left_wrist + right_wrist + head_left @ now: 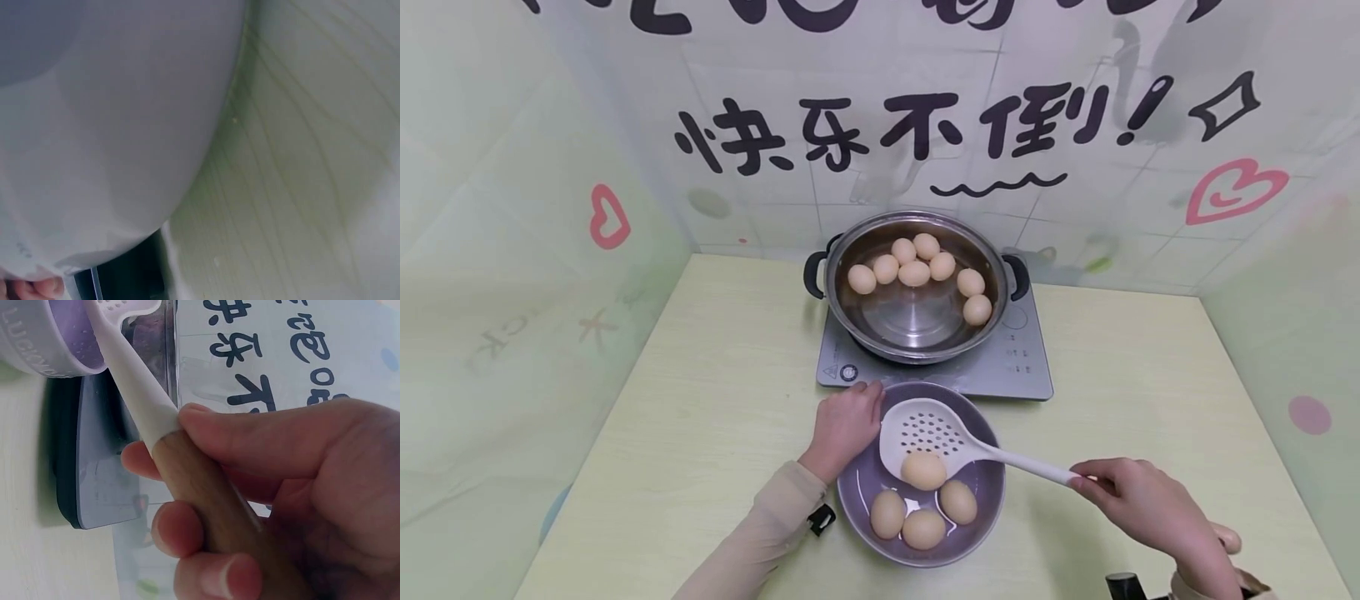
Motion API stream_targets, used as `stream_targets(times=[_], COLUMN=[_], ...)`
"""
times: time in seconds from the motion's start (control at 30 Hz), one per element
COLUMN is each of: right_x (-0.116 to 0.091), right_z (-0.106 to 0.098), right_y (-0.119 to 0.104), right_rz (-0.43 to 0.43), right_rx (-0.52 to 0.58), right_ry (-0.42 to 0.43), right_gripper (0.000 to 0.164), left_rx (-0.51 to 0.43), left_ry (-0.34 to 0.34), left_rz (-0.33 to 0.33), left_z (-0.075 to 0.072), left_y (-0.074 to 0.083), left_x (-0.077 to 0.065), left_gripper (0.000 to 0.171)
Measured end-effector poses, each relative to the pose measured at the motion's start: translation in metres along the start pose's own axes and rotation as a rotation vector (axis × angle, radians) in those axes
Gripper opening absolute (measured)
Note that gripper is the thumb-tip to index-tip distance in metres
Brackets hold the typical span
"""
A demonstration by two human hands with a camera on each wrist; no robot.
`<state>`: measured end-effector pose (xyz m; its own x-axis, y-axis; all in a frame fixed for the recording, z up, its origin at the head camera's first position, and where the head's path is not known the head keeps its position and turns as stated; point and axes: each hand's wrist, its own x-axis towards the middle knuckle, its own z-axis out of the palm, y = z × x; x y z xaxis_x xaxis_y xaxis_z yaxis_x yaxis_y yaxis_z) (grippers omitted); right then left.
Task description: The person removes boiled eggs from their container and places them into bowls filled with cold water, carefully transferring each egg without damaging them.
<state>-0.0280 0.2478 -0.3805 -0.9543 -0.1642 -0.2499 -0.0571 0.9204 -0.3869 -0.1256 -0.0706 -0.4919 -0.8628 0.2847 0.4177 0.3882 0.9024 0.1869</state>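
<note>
My right hand (1150, 504) grips the wooden handle (206, 500) of a white skimmer (1033, 467), thumb along the top and fingers curled beneath. The skimmer's perforated head is over the purple bowl (992, 517), with one egg (923, 470) at its near edge. Three brown eggs, such as this left one (887, 513), lie in the bottom of the bowl. At the bowl's far left rim, my left hand (848, 425) holds on with its fingers. In the left wrist view the bowl's outer wall (125, 125) fills much of the frame, with fingertips (47, 287) at the bottom corner.
Behind the bowl, a steel pot (917, 357) with black side handles holds water and several eggs (913, 273). It stands on a flat induction cooker (1011, 375). A printed backdrop (850, 183) rises behind the pale wooden table (715, 375).
</note>
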Motion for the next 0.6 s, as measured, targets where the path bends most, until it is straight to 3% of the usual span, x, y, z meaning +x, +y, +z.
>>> stream_targets(times=[0.6], right_x=[0.0045], right_z=[0.0009], right_y=[0.0027], right_rz=[-0.011], right_rx=[-0.019], right_ry=[-0.026], right_gripper=[0.012], left_rx=[-0.002], left_ry=[0.019], left_rz=[0.022], left_z=[-0.0002], left_y=[-0.0005], left_x=[-0.0005], left_gripper=[0.012])
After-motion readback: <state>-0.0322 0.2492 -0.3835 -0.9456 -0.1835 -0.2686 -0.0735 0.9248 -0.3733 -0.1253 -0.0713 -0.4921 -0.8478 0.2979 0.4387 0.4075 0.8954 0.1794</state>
